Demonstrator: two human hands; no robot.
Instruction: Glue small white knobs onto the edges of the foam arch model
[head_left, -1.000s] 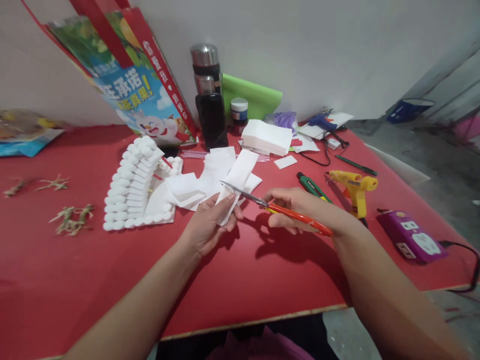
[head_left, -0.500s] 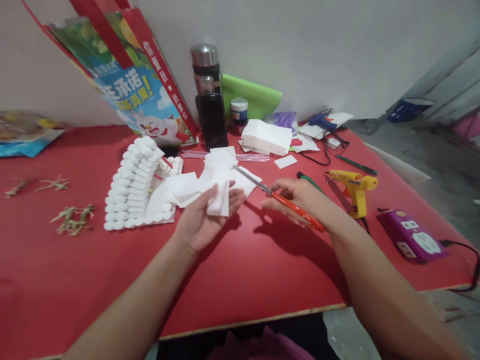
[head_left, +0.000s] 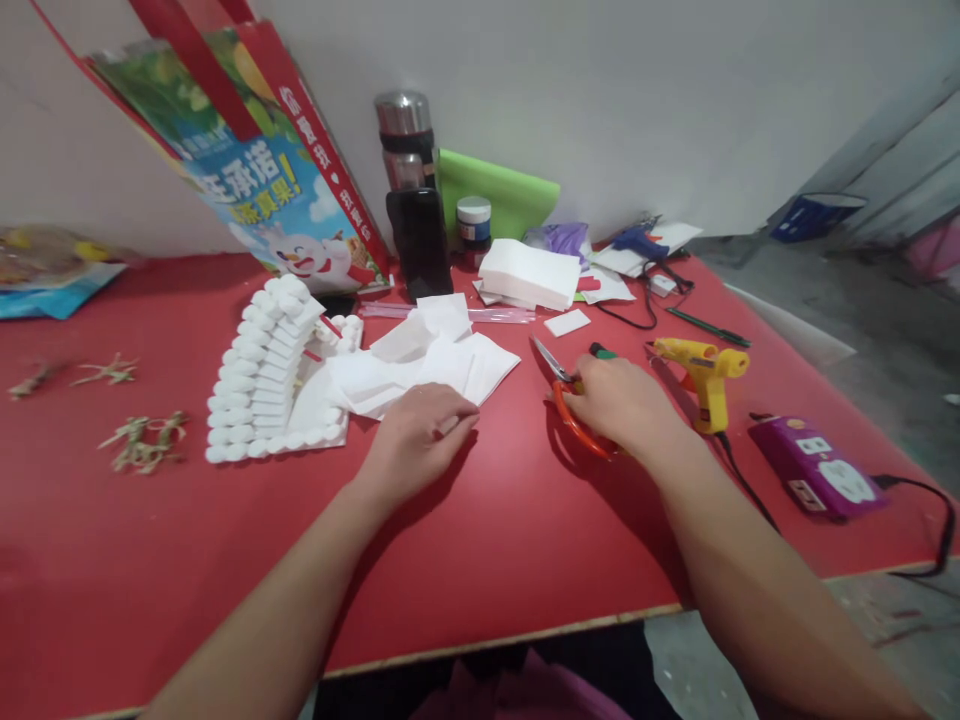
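My right hand point(head_left: 619, 395) is closed at the orange handles of a pair of scissors point(head_left: 581, 420), low over the red table point(head_left: 495, 560). Their blades point away and to the left. A dark green-ended object point(head_left: 601, 350) shows just beyond that hand, mostly covered by it. Palm down, my left hand point(head_left: 420, 440) rests with curled fingers at the near edge of several folded white paper pieces point(head_left: 480, 365). Something small and pale shows at its thumb; I cannot make it out. Left of the papers stands a curved white model point(head_left: 274, 375) edged with rounded white pieces.
A yellow glue gun point(head_left: 705, 375) and a purple power block point(head_left: 817, 465) lie on the right. Behind are a stack of white sheets point(head_left: 529, 272), a phone point(head_left: 418, 240), a flask point(head_left: 405, 120) and a printed bag point(head_left: 292, 190). Twine figures point(head_left: 142, 442) lie left.
My left hand has turned palm down; the folded white paper in it now lies on the pile. My right hand has lowered the scissors and moved slightly right.
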